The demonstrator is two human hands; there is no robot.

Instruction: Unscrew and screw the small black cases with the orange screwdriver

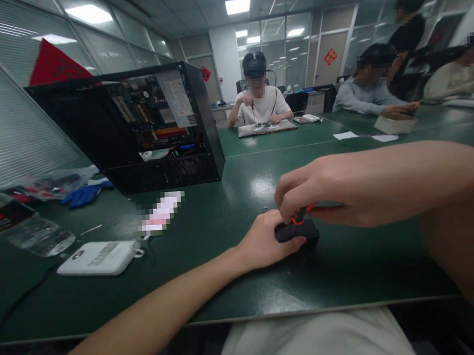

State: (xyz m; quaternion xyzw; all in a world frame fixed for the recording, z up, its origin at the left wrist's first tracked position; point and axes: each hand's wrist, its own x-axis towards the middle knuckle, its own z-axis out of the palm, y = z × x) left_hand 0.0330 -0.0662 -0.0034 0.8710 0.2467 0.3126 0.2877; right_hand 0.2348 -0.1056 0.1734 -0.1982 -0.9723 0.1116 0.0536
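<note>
On the green table in front of me, my left hand [264,241] is wrapped round a small black block-shaped object [309,235], its thumb lying along the near side. Above it, my right hand [321,183] is closed on a red-and-black hand tool [299,216]. The tool points down at the top of the black object and seems to touch it. Fingers cover much of the tool, so I cannot make out its kind or its tip.
An open black computer case [201,121] stands at the back left. Nearer are a white power bank [101,259], a water bottle [27,228] and blue gloves [83,195]. Across the table a person [262,101] works on a flat panel [268,128]; other people are at the right.
</note>
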